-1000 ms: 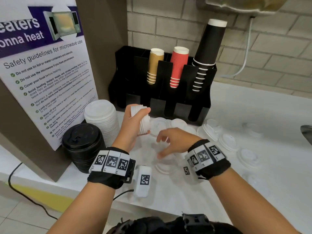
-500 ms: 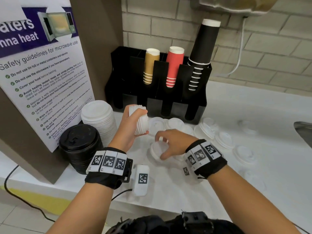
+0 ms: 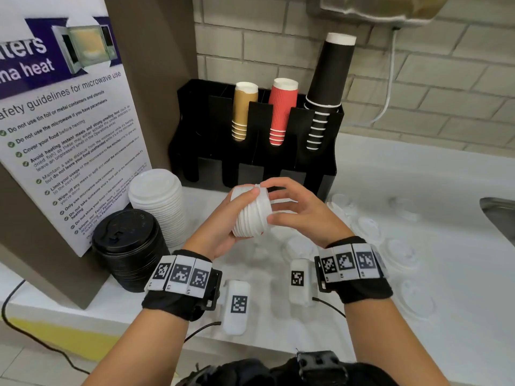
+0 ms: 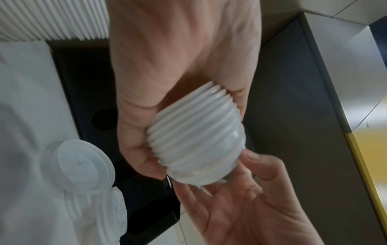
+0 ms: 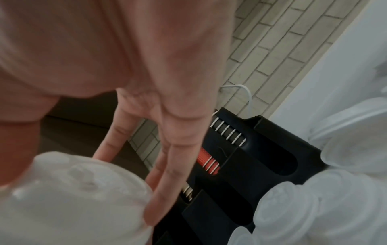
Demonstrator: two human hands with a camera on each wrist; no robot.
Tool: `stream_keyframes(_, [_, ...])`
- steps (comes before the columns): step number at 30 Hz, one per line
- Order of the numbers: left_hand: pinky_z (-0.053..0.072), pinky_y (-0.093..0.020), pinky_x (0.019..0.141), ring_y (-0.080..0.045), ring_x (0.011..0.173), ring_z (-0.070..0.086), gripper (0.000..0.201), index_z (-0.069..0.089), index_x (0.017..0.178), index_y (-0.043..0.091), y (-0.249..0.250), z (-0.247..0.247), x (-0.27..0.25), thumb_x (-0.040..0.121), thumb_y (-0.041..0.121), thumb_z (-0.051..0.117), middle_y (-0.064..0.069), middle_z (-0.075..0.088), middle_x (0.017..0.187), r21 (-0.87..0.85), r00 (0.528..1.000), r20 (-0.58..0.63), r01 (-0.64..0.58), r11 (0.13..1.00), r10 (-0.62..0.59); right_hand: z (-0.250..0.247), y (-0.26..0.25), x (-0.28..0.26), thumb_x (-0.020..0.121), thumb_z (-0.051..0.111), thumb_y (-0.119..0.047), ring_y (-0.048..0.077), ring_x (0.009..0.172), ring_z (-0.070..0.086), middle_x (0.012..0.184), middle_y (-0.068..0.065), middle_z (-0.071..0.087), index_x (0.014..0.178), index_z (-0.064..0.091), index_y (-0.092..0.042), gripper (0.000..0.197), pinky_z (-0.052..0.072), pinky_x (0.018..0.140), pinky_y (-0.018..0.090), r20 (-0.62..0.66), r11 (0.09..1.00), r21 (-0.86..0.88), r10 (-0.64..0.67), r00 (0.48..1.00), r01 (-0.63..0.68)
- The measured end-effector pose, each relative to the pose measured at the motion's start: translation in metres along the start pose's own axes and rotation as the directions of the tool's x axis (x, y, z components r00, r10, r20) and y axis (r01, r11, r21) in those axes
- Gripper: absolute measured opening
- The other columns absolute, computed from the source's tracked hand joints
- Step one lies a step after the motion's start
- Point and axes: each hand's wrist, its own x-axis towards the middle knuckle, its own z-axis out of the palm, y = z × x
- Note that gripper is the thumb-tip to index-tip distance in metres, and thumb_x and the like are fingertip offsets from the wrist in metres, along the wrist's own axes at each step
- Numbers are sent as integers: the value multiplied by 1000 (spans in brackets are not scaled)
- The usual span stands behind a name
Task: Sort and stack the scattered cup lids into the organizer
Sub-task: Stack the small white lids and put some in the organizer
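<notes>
White counter (image 3: 418,176) runs along a brick wall (image 3: 418,65), with the black organizer (image 3: 295,151) at the far side. Above the counter the left hand (image 3: 220,227) grips a stack of lids (image 3: 250,215); the right hand (image 3: 303,213) pinches its right end. Loose lids (image 3: 401,254) at right are pale, barely distinguishable. A sink (image 3: 498,215) is cut off at right.

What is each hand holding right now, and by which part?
The left hand grips a stack of white lids around its ribbed side; the right hand pinches the rim at the same stack's outer end.
</notes>
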Motion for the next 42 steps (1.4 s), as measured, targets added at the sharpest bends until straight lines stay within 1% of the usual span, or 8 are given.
stream_keyframes(4, [56,-36,78,-25,113,63,67,50,133,23,0,4,1,73,52,64,-8,64,127,-12,1000,-23,-19,1000,19,5,1,-2,80,71,-4,11,111,57,117,-9,59,119,56,-27,48,52,93,31,-16,1000,10,-15,1000,15])
stream_keyframes(14, [55,-50,86,-31,115,61,56,51,125,30,-6,7,1,76,51,65,-11,58,129,-18,993,-83,-82,996,80,11,7,-1,79,74,-7,9,109,59,112,-12,60,116,57,-33,48,53,84,23,-64,998,37,-39,997,41])
stream_keyframes(22, [57,-40,65,-27,96,68,38,60,103,33,-2,3,5,68,27,73,-6,65,109,-56,980,-108,-174,983,167,11,5,12,82,73,-13,5,111,59,119,-8,62,124,58,-26,46,50,88,18,15,996,36,-86,996,85])
stream_keyframes(27, [58,-39,64,-22,99,58,33,57,105,30,3,-11,8,77,22,74,-1,58,106,-75,959,-233,-185,980,163,-15,16,50,98,52,-26,12,116,56,120,-5,61,128,57,-25,31,43,87,15,-116,976,-192,83,990,-104])
stream_keyframes(30, [58,-40,69,-24,104,55,29,54,108,30,3,-20,11,85,20,68,-3,54,112,-88,945,-291,-181,980,148,-21,29,77,96,54,-25,20,125,50,135,5,53,134,53,-15,40,38,98,22,-107,793,-570,188,976,-215])
stream_keyframes(33, [58,-39,66,-23,102,55,27,53,106,31,2,-21,13,86,20,67,-2,55,111,-93,943,-303,-170,981,135,-3,41,95,85,67,-36,27,127,43,136,7,46,141,43,-22,62,41,102,36,47,562,-817,291,956,-131])
stream_keyframes(37, [57,-37,63,-23,97,57,28,53,106,31,2,-21,17,85,19,68,-2,56,108,-94,944,-305,-164,982,128,22,54,115,76,70,-52,28,127,37,134,6,47,144,33,-28,81,38,98,41,80,273,-962,340,937,-17])
stream_keyframes(42, [58,-40,68,-25,98,59,31,55,108,31,1,-26,18,84,20,70,-3,56,111,-84,943,-301,-171,982,139,30,62,128,77,74,-38,28,124,41,128,6,53,141,35,-21,77,39,96,39,90,110,-993,359,929,53])
